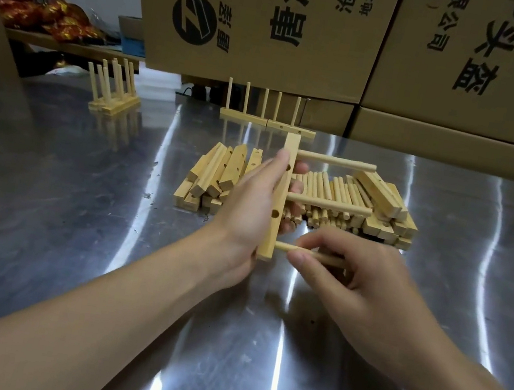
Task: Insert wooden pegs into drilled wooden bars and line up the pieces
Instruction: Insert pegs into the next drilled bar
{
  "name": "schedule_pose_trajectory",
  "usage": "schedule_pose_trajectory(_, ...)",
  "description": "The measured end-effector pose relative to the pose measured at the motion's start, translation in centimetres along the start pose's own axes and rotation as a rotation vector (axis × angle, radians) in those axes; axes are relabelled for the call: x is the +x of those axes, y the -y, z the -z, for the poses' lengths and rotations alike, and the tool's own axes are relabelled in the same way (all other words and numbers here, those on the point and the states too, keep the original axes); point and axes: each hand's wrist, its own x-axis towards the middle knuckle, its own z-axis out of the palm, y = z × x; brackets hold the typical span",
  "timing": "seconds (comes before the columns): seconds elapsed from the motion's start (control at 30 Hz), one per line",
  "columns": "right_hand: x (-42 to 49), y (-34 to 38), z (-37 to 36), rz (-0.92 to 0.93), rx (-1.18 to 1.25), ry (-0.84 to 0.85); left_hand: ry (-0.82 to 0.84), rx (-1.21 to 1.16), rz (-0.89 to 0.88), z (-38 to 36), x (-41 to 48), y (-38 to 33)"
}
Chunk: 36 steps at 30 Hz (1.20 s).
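Left hand clamps the bar; right hand pinches the peg at the end hole. Best pushed in square.

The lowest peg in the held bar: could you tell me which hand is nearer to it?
Right. The right hand pinches the lowest peg; the left hand grips the bar just beside it, to the left.

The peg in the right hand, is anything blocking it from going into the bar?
Nothing visible does. The peg pinched by the right hand has its tip against the bar near its lower end, below where the left hand grips it.
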Motion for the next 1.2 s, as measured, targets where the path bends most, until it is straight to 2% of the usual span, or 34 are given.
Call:
schedule_pose_trajectory(0.13, 0.0, 0.6, -0.2, 0.112, -0.477, -0.089, -0.14, -0.061, -0.003, -0.8, -0.4, 0.0)
schedule_pose_trajectory(0.23, 0.5, 1.3, -0.8, 0.137, -0.661, -0.065, -0.222, -0.144, 0.033, -0.9, -0.4, -0.3)
schedule_pose_trajectory(0.4, 1.0, 1.1, -2.3, 0.043, -0.693, -0.045, -0.32, -0.168, 0.093, -1.8, -0.5, 0.1)
schedule_pose_trajectory(0.57, 0.9, 0.3, -2.5, 0.079, -0.789, 0.076, -0.343, -0.065, 0.08, -2.2, -1.1, 1.9)
schedule_pose_trajectory(0.77, 0.7, -1.1, -2.9, 0.028, -0.684, 0.15, -0.268, 0.028, -0.151, -2.6, -1.4, 2.9)
schedule_pose_trajectory(0.87, 0.8, -1.0, -2.5, 0.002, -0.649, 0.169, -0.228, 0.099, -0.192, -2.8, -1.4, 3.0)
schedule_pose_trajectory(0.93, 1.1, -0.8, -2.1, 0.03, -0.675, 0.094, -0.268, 0.073, -0.185, -2.7, -0.9, 2.6)
schedule_pose_trajectory(1.03, 1.6, -0.5, -1.6, 0.119, -0.715, -0.132, -0.39, -0.047, -0.1, -2.1, 0.2, 1.4)
schedule_pose_trajectory(1.13, 1.5, -0.3, -2.4, 0.176, -0.698, -0.104, -0.429, -0.152, 0.039, -1.5, 0.4, 1.1)
schedule_pose_trajectory(1.2, 1.4, -0.4, -3.2, 0.165, -0.635, -0.083, -0.422, -0.18, 0.054, -1.5, 0.4, 1.0)
